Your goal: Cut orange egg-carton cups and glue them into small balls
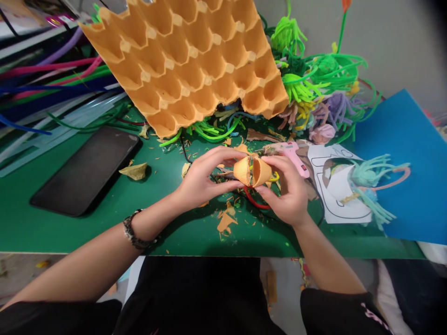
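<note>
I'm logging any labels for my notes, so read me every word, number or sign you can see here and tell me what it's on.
No text can be read.
White sheet beside the right hand: outlined shapes only, no clear letters.
Right sleeve: a pink mark, too small and blurred.
Dark phone: blank screen.
Pink glue gun: no legible label.

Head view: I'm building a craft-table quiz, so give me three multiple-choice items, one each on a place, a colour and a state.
1. Where does the dark phone lie?
A. left of the hands on the green mat
B. on the blue sheet
C. inside the egg tray

2. What colour is the glue gun?
A. black
B. pink
C. yellow

3. How are the two orange cups held?
A. lying loose on the mat
B. both in one hand
C. pressed together between the left hand and right hand

Answers: 1 A, it rests on the mat at left. 2 B, its body is pink. 3 C, each hand grips one cup.
</note>
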Demonstrator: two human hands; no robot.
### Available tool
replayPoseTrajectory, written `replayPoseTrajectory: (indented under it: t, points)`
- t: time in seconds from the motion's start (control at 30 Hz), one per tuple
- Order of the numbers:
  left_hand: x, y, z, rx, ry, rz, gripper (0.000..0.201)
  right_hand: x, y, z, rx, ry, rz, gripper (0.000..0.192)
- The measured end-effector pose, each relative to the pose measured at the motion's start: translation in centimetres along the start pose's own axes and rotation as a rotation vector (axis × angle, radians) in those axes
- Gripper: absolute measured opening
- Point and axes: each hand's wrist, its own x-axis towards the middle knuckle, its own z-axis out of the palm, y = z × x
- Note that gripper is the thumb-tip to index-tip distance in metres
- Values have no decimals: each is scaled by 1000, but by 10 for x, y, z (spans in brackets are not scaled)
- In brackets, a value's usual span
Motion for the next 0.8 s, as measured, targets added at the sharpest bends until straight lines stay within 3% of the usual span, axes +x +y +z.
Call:
replayPoseTrajectory:
  t: [0.13, 0.37, 0.8]
  points:
    - [-2, -2, 0, -14, 20, 16, 42, -1, 1, 1, 89, -1, 25, 45]
    - [-5, -4, 3, -128, 74, -108, 44, 0, -1, 7, 310, 26, 134, 30]
    - [-3, -5, 5, -171, 68, 9, 41, -5, -1, 15, 379, -25, 248, 42]
